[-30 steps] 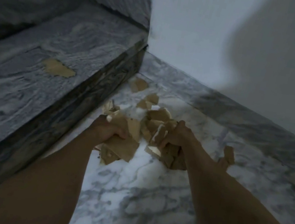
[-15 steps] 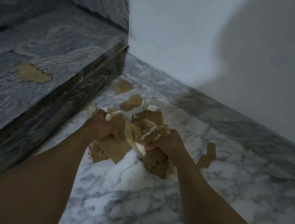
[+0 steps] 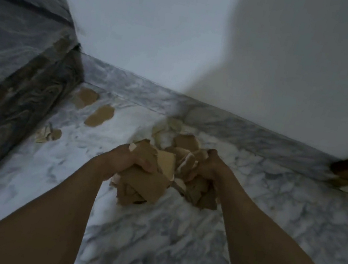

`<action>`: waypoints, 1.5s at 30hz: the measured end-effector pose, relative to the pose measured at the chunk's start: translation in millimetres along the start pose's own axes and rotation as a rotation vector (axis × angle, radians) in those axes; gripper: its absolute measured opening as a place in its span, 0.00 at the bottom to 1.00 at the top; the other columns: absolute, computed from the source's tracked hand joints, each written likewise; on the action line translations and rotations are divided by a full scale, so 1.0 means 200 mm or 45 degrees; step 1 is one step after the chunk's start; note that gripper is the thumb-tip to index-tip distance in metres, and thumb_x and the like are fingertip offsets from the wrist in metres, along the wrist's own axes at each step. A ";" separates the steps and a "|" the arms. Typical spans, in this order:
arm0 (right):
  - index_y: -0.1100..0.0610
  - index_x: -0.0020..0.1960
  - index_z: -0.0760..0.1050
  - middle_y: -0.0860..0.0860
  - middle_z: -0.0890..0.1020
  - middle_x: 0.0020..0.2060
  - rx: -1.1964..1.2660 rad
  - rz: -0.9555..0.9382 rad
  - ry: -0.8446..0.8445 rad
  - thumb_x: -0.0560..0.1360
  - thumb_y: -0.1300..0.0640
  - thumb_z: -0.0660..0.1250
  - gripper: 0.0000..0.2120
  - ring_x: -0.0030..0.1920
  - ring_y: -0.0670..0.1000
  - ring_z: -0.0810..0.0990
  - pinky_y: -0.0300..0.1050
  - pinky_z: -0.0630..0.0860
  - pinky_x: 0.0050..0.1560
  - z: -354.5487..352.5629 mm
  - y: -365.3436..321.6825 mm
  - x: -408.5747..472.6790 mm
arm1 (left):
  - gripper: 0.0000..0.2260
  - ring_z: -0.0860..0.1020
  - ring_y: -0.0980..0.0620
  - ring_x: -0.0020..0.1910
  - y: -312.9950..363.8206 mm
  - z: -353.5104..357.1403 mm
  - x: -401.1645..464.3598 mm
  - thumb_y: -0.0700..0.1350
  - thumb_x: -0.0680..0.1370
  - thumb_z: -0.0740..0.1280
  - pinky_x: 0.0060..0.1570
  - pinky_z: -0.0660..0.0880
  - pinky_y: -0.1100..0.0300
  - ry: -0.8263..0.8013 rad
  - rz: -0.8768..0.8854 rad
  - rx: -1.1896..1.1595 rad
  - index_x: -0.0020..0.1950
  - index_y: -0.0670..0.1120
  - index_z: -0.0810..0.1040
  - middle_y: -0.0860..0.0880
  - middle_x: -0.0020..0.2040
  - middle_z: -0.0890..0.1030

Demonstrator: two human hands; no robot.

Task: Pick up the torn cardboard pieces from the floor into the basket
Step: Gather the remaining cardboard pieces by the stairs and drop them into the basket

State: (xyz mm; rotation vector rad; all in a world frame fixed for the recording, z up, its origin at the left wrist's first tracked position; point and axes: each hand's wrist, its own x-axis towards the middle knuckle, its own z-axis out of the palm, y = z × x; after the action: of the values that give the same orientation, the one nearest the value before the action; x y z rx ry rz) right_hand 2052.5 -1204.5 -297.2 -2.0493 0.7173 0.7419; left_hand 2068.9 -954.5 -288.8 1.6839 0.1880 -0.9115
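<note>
Still | L grip & R grip clutch cardboard pieces | bundle lifted, moved right

Dim light here: a white marble floor meets a plain white wall, a dark grey stone step rising left.
</note>
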 end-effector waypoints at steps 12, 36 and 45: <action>0.56 0.63 0.77 0.54 0.81 0.57 -0.191 0.047 0.159 0.43 0.54 0.86 0.48 0.58 0.58 0.79 0.50 0.81 0.55 0.01 -0.04 0.04 | 0.38 0.84 0.40 0.52 -0.12 -0.03 -0.03 0.49 0.49 0.82 0.55 0.82 0.45 0.099 -0.004 -0.176 0.59 0.45 0.82 0.43 0.52 0.86; 0.48 0.81 0.48 0.49 0.62 0.77 -0.531 -0.322 -0.246 0.61 0.60 0.83 0.60 0.74 0.58 0.65 0.51 0.72 0.67 -0.11 0.02 -0.06 | 0.22 0.84 0.39 0.52 -0.02 -0.02 -0.06 0.43 0.63 0.82 0.56 0.81 0.47 -0.113 -0.252 0.283 0.56 0.42 0.84 0.40 0.52 0.86; 0.48 0.73 0.67 0.53 0.75 0.68 -0.779 -0.264 -0.032 0.54 0.55 0.84 0.51 0.64 0.58 0.75 0.48 0.75 0.56 0.04 -0.03 -0.03 | 0.15 0.85 0.40 0.46 -0.10 -0.19 -0.20 0.43 0.70 0.77 0.41 0.82 0.53 -0.021 -0.400 0.166 0.55 0.40 0.84 0.40 0.46 0.87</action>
State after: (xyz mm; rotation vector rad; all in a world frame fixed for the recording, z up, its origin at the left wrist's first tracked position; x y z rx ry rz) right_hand 2051.4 -1194.1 -293.4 -2.6043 0.2648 0.9434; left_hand 2048.6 -902.2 -276.3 1.7971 0.3974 -1.1916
